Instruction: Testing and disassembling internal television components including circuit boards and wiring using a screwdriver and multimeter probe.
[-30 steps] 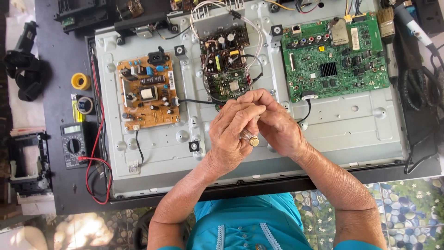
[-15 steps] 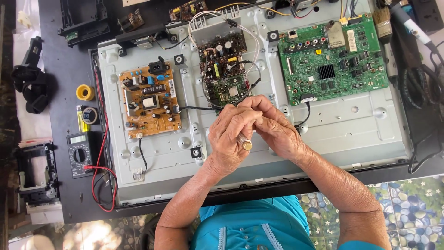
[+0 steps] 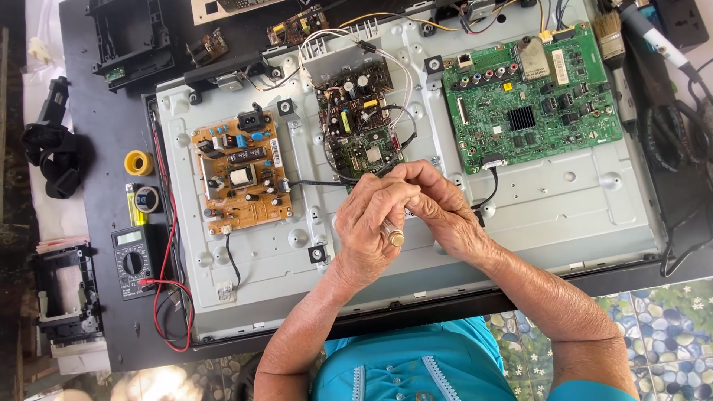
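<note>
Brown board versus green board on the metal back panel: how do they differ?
The brown board sits far left of the hands; the green board sits at upper right. The brown board is smaller and upright; the green board is wider. The brown board carries bulky parts; the green board carries flat chips. Both lie flat on the metal panel, wired.

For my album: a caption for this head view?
Both hands meet over a television's metal back panel, left hand gripping a brass-ended tool.

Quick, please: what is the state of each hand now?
Left hand: closed on a thin tool with a brass-coloured end.
Right hand: curled against the left; what it holds cannot be told.
</note>
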